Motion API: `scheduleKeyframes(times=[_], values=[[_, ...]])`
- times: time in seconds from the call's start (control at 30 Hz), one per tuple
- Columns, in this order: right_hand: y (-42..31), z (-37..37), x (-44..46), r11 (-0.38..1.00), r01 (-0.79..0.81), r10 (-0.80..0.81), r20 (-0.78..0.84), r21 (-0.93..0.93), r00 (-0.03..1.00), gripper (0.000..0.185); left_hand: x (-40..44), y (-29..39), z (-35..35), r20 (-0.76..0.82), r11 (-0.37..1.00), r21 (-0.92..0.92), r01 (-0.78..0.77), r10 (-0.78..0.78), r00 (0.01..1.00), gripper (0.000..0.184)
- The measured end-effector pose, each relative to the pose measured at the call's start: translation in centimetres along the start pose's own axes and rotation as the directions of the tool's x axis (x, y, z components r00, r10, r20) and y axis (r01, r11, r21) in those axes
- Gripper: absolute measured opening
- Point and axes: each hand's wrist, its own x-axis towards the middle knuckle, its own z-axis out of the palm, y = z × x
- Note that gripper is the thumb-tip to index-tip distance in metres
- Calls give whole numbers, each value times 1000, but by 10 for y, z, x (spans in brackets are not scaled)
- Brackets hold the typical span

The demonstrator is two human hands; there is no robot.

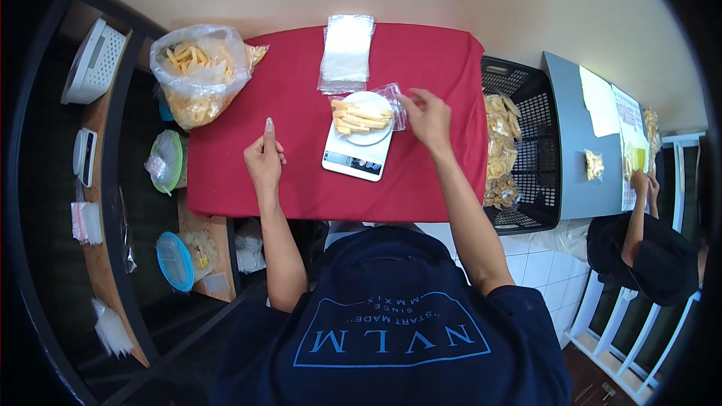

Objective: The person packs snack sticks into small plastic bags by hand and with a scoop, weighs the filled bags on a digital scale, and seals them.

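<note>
A small clear bag of pale yellow sticks [361,116] lies on the round plate of a white kitchen scale [353,156], on the red cloth. My right hand [427,116] is just right of the bag's open end, its thumb and fingertips near the plastic; its fingers are apart and I see nothing held in them. Left of the scale, my left hand [265,156] hovers over the cloth with one digit pointing up and the others curled; whether it grips anything does not show. A large clear bag of the same sticks [199,75] stands at the table's left end.
Flat empty bags [347,53] are stacked at the red table's [301,199] back edge. A black crate [535,143] with filled bags stands on the right, beside a grey table [571,116] where a co-worker [639,248] works. Shelves [113,256] with containers are at left.
</note>
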Motion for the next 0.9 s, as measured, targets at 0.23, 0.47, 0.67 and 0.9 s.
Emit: scheduleKeyframes(times=[0.23, 0.47, 0.67, 0.9], values=[[61, -87, -22, 970, -93, 41, -225, -226, 974, 41, -1, -30, -28, -59, 991, 129, 17, -9, 998, 32], [95, -111, -114, 898, 26, -140, -230, -439, 963, 38, -23, -94, -66, -444, 603, 765, 225, 242, 863, 67], [130, -129, -129, 776, -501, 529, 36, 382, 848, 27, -30, -140, -72, -524, 672, 657, 342, 81, 848, 89], [140, -137, -124, 846, -476, 507, -87, 240, 857, 21, -29, -165, -84, -651, 826, 518, 222, 212, 729, 81]])
